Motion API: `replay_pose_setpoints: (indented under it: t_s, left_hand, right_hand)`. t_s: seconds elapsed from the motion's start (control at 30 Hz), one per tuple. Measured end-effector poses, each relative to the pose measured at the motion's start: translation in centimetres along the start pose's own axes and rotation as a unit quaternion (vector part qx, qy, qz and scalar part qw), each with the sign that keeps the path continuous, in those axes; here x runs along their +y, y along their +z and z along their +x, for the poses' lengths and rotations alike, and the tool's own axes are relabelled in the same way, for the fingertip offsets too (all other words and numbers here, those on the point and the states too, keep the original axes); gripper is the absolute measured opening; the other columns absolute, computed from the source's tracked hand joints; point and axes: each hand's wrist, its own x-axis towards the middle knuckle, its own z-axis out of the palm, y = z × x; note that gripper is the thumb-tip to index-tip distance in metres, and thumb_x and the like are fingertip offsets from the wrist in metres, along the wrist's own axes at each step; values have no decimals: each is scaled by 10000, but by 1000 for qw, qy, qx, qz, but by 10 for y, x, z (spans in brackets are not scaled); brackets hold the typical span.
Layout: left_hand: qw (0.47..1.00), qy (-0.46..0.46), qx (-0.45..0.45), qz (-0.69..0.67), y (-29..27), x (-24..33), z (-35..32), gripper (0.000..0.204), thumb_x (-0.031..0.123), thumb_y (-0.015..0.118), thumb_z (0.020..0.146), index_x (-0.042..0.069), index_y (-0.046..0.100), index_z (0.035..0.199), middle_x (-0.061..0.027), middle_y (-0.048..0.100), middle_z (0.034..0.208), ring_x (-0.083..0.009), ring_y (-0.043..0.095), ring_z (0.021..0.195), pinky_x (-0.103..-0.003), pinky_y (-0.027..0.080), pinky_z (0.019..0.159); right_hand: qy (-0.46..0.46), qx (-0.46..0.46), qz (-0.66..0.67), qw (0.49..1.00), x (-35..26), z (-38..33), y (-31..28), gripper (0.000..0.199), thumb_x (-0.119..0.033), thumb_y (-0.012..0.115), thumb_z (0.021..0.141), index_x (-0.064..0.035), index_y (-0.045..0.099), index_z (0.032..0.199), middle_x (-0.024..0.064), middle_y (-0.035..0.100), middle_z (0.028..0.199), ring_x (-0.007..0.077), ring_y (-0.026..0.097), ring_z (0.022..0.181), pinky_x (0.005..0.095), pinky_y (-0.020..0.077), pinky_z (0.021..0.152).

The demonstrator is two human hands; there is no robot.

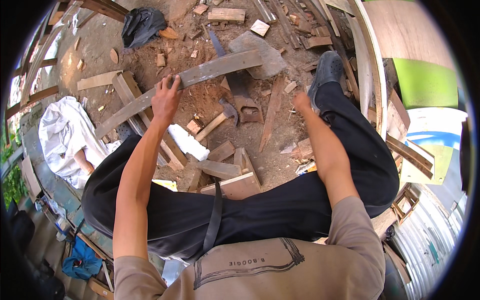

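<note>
Head view: plank [220,67] runs crosswise under the left grip [166,99].

Our left arm [133,200] reaches forward and slants a bit inward, left grip [166,100] knuckles-up with the fingers [177,81] curled over. Our right arm [328,150] angles ahead and inward too, elbow [342,186] kinda bent, right grip [301,102] bunched up small, fingers mostly hidden.

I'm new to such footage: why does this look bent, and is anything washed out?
Head view: the pale edge at right bows and the corners go black, fitting a fisheye lens; head view: the white chunk looks nearly washed out, while the plank and saw look fairly sharp.
</note>
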Motion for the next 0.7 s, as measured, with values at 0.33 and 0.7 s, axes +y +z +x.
replay_pose_setpoints:
  t_s: [0.33,0.7]
  left_hand:
    - [1000,-18,-7,16,-5,-8,-9,533,264,758,823,193,569,1316,-73,561,1310,-309,561,1174,-425,597,765]
    - [998,-44,-22,-30,-5,-2,-8,550,241,761,819,165,562,1326,-108,541,1343,-333,532,1219,-447,549,897]
  right_hand:
    - [-3,102,167,981,-115,-129,95,723,-154,635,849,58,336,1473,254,243,1586,416,322,1431,421,289,1190]
    - [-182,81,157,967,-112,-147,83,561,-212,635,879,15,506,1376,254,545,1378,397,533,1264,416,424,1071]
